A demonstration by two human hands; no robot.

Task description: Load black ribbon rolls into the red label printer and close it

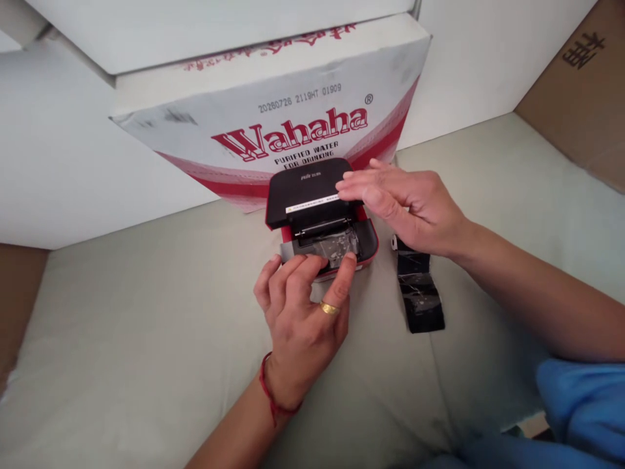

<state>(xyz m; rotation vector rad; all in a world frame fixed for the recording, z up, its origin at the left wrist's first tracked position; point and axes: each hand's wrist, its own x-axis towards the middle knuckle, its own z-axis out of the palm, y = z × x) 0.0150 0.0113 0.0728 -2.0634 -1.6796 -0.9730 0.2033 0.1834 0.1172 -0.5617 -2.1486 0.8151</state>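
A small red and black label printer sits on a pale green cushion with its black lid standing open. My left hand, with a gold ring and a red wrist cord, rests its fingertips on the printer's front edge, pressing a clear piece of film or label in the open bay. My right hand hovers flat with fingers stretched out, its fingertips touching the right edge of the lid. A black strip with shiny film on it lies on the cushion just right of the printer.
A white and red "Wahaha" water carton stands right behind the printer. White walls rise at the back. A brown cardboard box is at the far right. The pale green cushion spreads left. Blue cloth covers the lower right.
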